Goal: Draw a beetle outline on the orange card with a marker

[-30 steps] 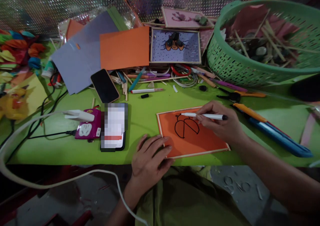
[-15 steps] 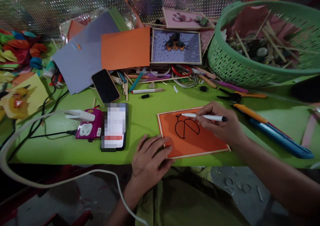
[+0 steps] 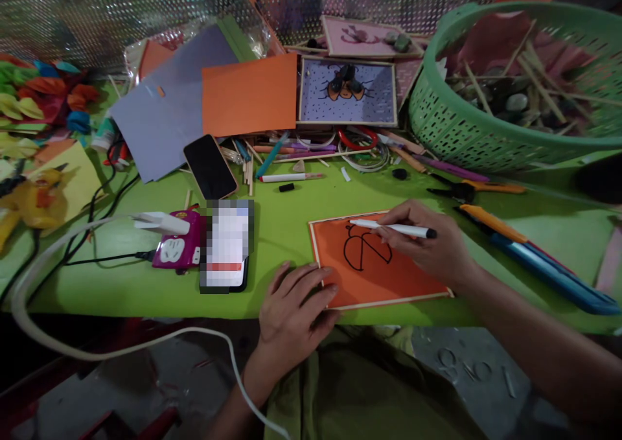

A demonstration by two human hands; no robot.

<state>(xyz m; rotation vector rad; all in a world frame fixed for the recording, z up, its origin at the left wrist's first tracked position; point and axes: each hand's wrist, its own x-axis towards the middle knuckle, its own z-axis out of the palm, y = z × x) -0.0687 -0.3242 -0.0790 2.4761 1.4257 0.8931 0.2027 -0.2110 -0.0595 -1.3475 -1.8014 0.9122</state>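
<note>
My right hand [image 3: 427, 242] grips a white marker [image 3: 391, 228] with a black cap end, its tip at the top of a black outline drawing on an orange framed card [image 3: 374, 278]. The card lies flat on the green table [image 3: 282, 220] near the front edge. My left hand [image 3: 291, 304] rests flat, fingers apart, on the card's lower left corner and the table edge, holding nothing.
A phone with a lit screen [image 3: 224, 249] and a magenta power strip [image 3: 172, 249] lie left of the card. A dark phone [image 3: 210, 166], paper sheets, pens, scissors [image 3: 466, 187], a framed beetle picture [image 3: 346, 91] and a green basket [image 3: 510, 96] crowd the back.
The view shifted slightly so everything sits a bit further right. The marker tip stays at the top of the drawing; the left hand has not moved on the card.
</note>
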